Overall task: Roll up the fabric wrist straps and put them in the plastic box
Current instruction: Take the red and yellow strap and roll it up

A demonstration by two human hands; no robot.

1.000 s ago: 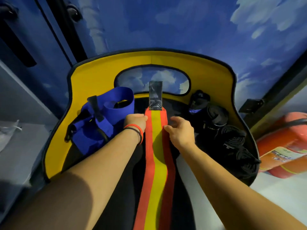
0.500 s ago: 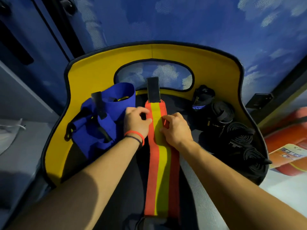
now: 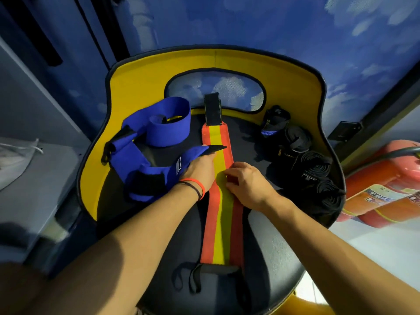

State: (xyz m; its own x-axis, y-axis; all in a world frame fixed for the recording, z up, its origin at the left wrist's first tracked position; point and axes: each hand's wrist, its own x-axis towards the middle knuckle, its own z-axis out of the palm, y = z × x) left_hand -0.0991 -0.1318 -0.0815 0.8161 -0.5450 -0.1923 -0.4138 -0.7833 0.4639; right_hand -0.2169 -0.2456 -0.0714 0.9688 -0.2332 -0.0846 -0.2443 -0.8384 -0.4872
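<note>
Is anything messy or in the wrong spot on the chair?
Yes. The blue strap lies in a loose, tangled heap on the chair seat's left side, and one end drapes over the striped strap by the left hand. The black straps on the right are rolled.

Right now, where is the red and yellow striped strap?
The striped strap lies flat down the middle of the chair seat, blue straps left, rolled black straps right.
</note>
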